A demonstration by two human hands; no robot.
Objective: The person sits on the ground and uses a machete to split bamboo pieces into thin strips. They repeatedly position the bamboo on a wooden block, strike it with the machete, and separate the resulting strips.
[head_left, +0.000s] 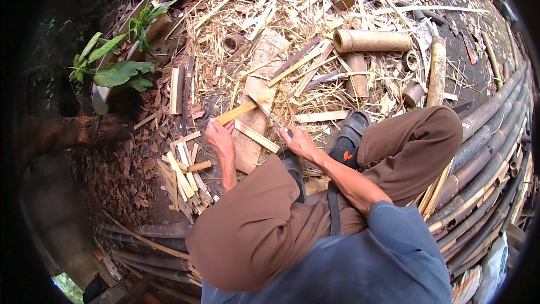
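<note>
Head view: a bamboo strip [236,113] is grasped by the left hand [219,138] over a wooden block [256,118]; a knife [269,115] is clenched in the right hand [298,142]. A pile of cut strips [184,180] lies finished beside; uncut bamboo tubes [372,40] remain.

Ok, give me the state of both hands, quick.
Left hand: closed on a short yellow split bamboo strip.
Right hand: closed on the dark handle of a long thin-bladed knife.

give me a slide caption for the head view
Left hand steadies a bamboo strip on a wooden block; right hand holds a knife.
</note>
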